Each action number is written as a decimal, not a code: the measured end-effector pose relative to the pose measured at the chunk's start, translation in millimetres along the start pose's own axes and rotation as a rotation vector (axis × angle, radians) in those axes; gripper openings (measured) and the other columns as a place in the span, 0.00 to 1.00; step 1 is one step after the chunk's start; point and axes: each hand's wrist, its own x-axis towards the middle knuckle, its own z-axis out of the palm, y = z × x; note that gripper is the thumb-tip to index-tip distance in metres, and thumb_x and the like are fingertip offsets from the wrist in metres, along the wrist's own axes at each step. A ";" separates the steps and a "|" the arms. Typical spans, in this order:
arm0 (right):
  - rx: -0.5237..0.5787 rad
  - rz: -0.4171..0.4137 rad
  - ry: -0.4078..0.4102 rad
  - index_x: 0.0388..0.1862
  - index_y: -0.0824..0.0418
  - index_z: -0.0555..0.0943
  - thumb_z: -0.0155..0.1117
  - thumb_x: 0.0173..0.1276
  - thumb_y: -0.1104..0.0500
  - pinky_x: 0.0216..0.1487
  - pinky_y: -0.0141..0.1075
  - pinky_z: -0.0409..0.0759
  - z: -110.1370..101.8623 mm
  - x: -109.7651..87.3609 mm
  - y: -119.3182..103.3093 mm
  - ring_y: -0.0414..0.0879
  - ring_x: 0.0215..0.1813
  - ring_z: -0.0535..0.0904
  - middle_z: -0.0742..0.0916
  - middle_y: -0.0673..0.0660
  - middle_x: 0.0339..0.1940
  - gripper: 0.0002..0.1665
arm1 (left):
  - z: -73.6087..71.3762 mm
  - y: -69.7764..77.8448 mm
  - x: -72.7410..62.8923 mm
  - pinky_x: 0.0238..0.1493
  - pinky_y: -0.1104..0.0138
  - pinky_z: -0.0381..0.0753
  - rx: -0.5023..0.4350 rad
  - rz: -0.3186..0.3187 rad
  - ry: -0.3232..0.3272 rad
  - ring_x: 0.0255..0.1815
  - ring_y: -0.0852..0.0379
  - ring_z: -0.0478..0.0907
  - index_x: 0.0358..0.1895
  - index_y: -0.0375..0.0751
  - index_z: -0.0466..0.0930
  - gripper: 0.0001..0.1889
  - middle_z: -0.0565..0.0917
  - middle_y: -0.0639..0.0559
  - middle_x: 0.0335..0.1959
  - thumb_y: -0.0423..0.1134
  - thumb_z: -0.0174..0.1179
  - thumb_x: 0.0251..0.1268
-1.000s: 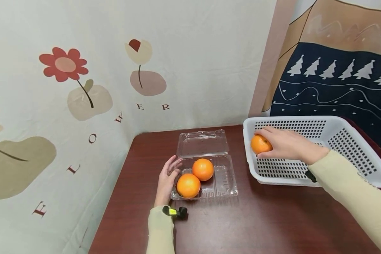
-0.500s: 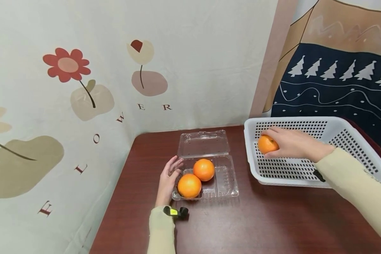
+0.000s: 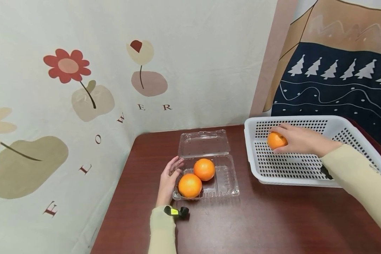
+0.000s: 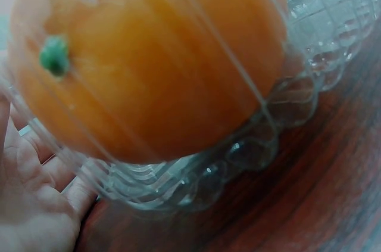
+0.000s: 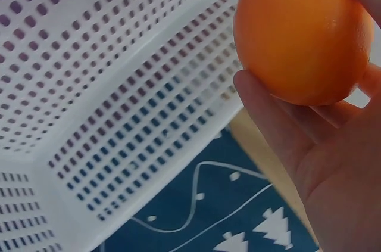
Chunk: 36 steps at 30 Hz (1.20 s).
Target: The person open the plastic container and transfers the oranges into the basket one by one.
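Note:
My right hand (image 3: pixel 300 140) grips an orange (image 3: pixel 276 141) over the left part of a white plastic basket (image 3: pixel 254 165). In the right wrist view the thumb and fingers wrap the orange (image 5: pixel 300 37), with the basket wall (image 5: pixel 143 109) behind. My left hand (image 3: pixel 169 180) rests at the left side of a clear plastic clamshell box (image 3: pixel 223 176), its fingers relaxed along the wall. Two oranges sit in that box, one in front (image 3: pixel 189 185) and one behind it to the right (image 3: pixel 204 169). Through the plastic, the left wrist view shows one orange (image 4: pixel 161 67) with a green stem end.
The box's lid (image 3: pixel 204 144) lies folded back, away from me. Both containers stand on a dark red wooden table (image 3: pixel 241 222). A cloth with printed flowers (image 3: pixel 203 70) hangs behind, and a navy cloth with white trees (image 3: pixel 333 84) hangs behind the basket.
My right hand has moved to the right with the orange, from near the basket's left rim further in over the basket. The left hand and the box have stayed in place.

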 end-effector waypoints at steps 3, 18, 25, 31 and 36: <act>0.008 0.028 0.000 0.59 0.57 0.68 0.59 0.42 0.26 0.40 0.50 0.74 0.2 -0.5 7.3 0.51 0.41 0.73 0.74 0.58 0.51 0.51 | 0.0 -0.1 -0.2 0.54 0.69 0.68 0.000 -0.004 -0.001 0.59 0.47 0.67 0.64 0.38 0.60 0.24 0.72 0.45 0.57 0.25 0.46 0.64; 0.118 0.157 -0.023 0.61 0.61 0.64 0.59 0.43 0.27 0.35 0.47 0.74 1.7 -5.5 41.5 0.53 0.40 0.71 0.73 0.64 0.50 0.54 | 0.4 1.4 -1.3 0.56 0.64 0.68 -0.007 0.014 -0.011 0.59 0.47 0.67 0.63 0.36 0.61 0.24 0.72 0.43 0.57 0.24 0.44 0.63; 0.206 0.195 -0.005 0.60 0.66 0.62 0.60 0.47 0.30 0.41 0.54 0.71 2.1 -7.9 56.8 0.56 0.43 0.70 0.73 0.66 0.50 0.53 | 0.4 0.1 -2.4 0.54 0.70 0.69 0.000 0.007 -0.006 0.58 0.49 0.68 0.63 0.37 0.61 0.23 0.73 0.46 0.56 0.25 0.44 0.64; 0.267 0.230 0.001 0.61 0.66 0.61 0.57 0.51 0.31 0.39 0.53 0.70 2.9 -10.9 67.2 0.56 0.42 0.70 0.74 0.64 0.46 0.50 | 1.1 2.5 -2.1 0.56 0.64 0.68 0.000 -0.004 -0.007 0.59 0.49 0.67 0.63 0.38 0.62 0.23 0.74 0.50 0.56 0.25 0.45 0.64; 0.308 0.275 -0.015 0.63 0.68 0.56 0.54 0.54 0.32 0.40 0.56 0.69 8.4 -12.1 75.4 0.59 0.44 0.69 0.72 0.68 0.50 0.52 | 1.4 4.7 -2.0 0.57 0.60 0.66 -0.003 -0.007 -0.006 0.59 0.48 0.67 0.63 0.38 0.62 0.23 0.74 0.48 0.56 0.25 0.45 0.64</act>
